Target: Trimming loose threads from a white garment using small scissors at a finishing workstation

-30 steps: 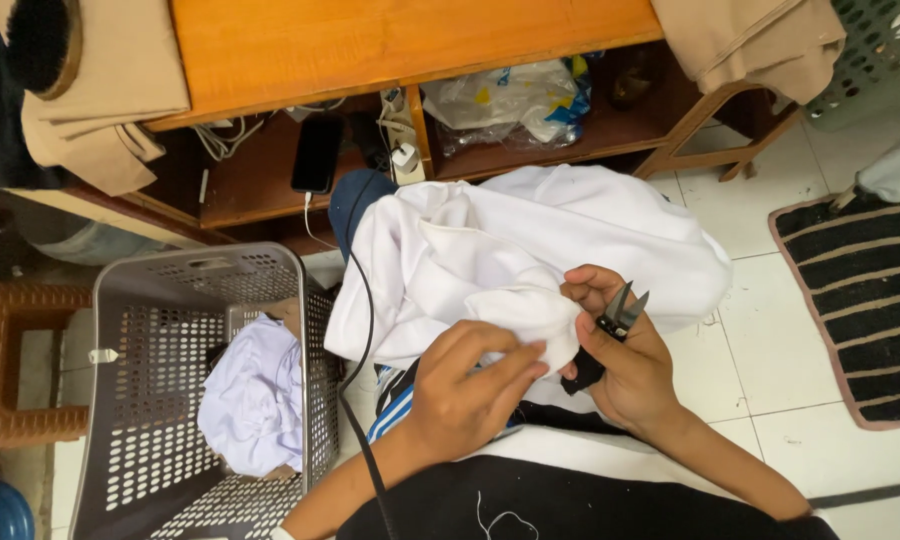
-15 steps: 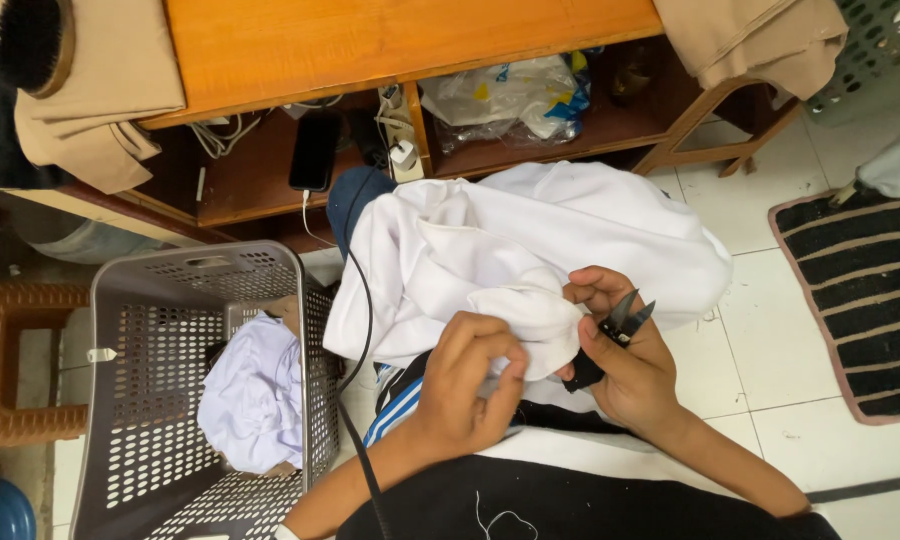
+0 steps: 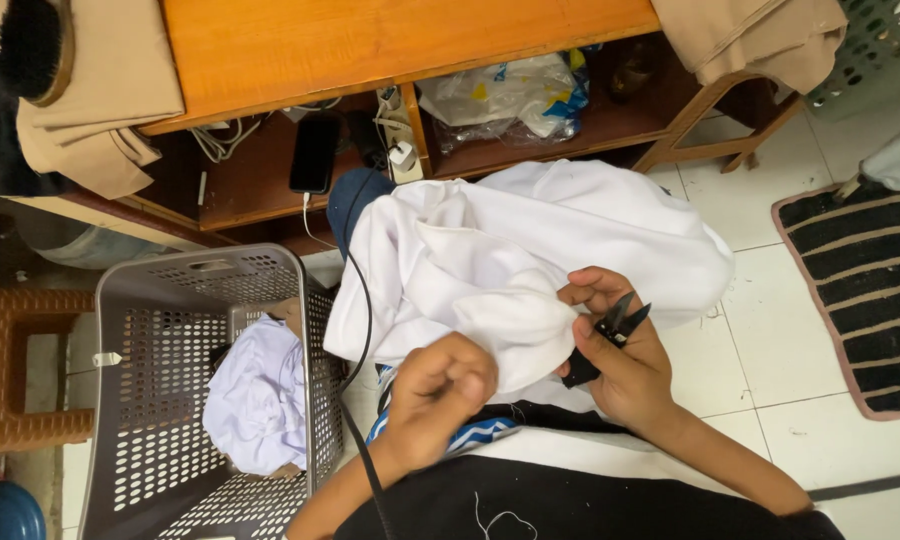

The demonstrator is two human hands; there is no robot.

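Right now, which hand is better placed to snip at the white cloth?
Probably the right hand: it already holds the small black snips at the white garment. The left hand is curled empty-looking at the fold.

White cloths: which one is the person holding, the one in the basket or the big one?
The big white cloth draped over the lap; both hands pinch it. The small cloth lies untouched in the grey basket.

garment on lap, basket at left, mat at right.
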